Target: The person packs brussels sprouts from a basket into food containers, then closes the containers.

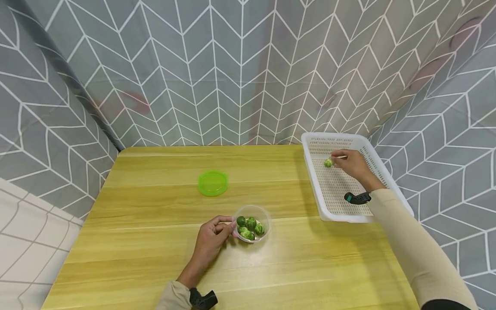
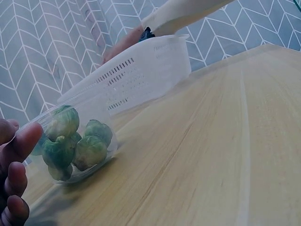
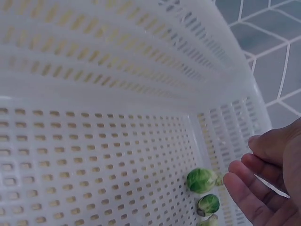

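My left hand point(image 1: 211, 239) pinches the rim of a clear round plastic tub point(image 1: 267, 217) that stands on the table. Several green Brussels sprouts point(image 2: 87, 141) lie in the tub. Over at the right, my right hand point(image 1: 351, 165) reaches into a white perforated plastic basket point(image 1: 325, 211). Its fingers are slightly bent and hold nothing. Just beyond those fingertips in the right wrist view, a Brussels sprout point(image 3: 201, 181) lies by the basket's end wall. Another Brussels sprout point(image 3: 208, 205) sits beside it, with a third partly cut off at the frame's bottom.
A green round lid point(image 1: 213, 183) lies flat on the wooden table point(image 1: 155, 206), behind the tub. Grey patterned curtains point(image 1: 217, 77) hang along the back and both sides. The basket stands at the table's right, close to the curtain.
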A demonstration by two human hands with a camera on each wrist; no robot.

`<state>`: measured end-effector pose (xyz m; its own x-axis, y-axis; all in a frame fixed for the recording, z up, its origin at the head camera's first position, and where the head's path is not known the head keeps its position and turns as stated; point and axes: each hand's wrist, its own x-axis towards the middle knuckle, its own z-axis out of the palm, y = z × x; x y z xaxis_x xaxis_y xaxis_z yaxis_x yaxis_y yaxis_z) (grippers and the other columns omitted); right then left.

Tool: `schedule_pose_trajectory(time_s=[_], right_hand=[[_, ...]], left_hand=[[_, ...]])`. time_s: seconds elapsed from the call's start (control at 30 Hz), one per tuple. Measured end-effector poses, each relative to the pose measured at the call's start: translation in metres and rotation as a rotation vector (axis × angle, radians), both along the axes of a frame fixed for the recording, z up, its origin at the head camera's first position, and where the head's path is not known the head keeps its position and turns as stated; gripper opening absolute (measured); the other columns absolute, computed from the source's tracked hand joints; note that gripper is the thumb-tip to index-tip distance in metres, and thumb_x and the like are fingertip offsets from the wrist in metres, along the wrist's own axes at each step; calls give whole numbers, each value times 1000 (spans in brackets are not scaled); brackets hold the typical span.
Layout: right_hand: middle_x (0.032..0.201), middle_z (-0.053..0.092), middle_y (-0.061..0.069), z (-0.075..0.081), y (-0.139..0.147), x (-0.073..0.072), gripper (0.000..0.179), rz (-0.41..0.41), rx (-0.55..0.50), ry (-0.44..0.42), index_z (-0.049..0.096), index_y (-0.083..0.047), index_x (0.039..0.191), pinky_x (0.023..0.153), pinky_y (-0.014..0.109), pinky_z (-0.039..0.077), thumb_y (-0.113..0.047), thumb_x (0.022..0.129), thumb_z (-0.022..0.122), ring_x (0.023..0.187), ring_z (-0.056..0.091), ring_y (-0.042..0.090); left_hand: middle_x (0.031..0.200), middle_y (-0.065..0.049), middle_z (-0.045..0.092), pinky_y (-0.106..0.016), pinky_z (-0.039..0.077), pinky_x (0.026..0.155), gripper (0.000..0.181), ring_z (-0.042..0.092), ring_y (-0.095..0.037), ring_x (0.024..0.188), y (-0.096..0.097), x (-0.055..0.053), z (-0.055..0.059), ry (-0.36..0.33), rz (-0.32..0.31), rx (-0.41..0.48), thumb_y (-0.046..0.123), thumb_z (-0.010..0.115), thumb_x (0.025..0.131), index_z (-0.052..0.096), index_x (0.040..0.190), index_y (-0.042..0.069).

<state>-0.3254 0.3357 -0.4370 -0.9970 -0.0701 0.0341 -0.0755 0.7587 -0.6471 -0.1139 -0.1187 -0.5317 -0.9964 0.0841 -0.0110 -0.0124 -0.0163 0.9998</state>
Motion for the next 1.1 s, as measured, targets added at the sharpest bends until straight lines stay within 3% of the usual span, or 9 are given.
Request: schedule_pose_trajectory(time_s=[0.17, 0.33, 0.5, 0.63, 0.9, 1.1], right_hand=[[129, 63, 27, -6, 4, -8, 38, -41, 29, -57, 63, 3, 132, 80, 41, 58, -22, 103, 61, 99, 72, 34], [136, 59, 27, -8, 6, -14, 39, -50, 73, -90, 61, 2, 134, 84, 48, 55, -22, 103, 60, 101, 71, 37], [145, 49, 30, -8, 7, -18, 45, -32, 87, -163, 54, 4, 141, 92, 55, 51, -20, 103, 58, 107, 68, 42], [148, 44, 32, -11, 6, -22, 49, 5, 91, -206, 48, 7, 144, 93, 53, 52, -18, 103, 58, 104, 69, 40], [140, 51, 33, -19, 3, -22, 50, 17, 115, -195, 48, 6, 144, 85, 47, 55, -16, 100, 60, 98, 70, 38], [131, 56, 31, -25, 4, -23, 42, 7, 156, -183, 57, 5, 135, 86, 47, 54, -16, 99, 60, 97, 68, 36]], left_hand=[[76, -11, 74, -27, 46, 50, 28, 56, -22, 57, 0, 0, 0, 6, -3, 8, 33, 73, 94, 71, 113, 12], [76, -9, 73, -28, 46, 50, 27, 56, -24, 57, 0, -1, -1, 7, -4, 2, 32, 73, 95, 71, 113, 12], [76, -10, 73, -28, 46, 50, 27, 56, -25, 57, 0, -1, -1, 2, 2, -2, 33, 73, 94, 71, 113, 13], [76, -10, 73, -28, 46, 50, 26, 56, -25, 57, 0, -1, -1, -3, 5, -7, 33, 73, 94, 72, 112, 14], [76, -9, 74, -28, 46, 50, 24, 56, -23, 57, -1, -1, -1, -1, 2, -1, 30, 73, 95, 72, 112, 14], [76, -9, 74, -28, 46, 50, 24, 56, -24, 57, -1, -1, -2, 0, -1, 5, 29, 72, 95, 72, 112, 13]])
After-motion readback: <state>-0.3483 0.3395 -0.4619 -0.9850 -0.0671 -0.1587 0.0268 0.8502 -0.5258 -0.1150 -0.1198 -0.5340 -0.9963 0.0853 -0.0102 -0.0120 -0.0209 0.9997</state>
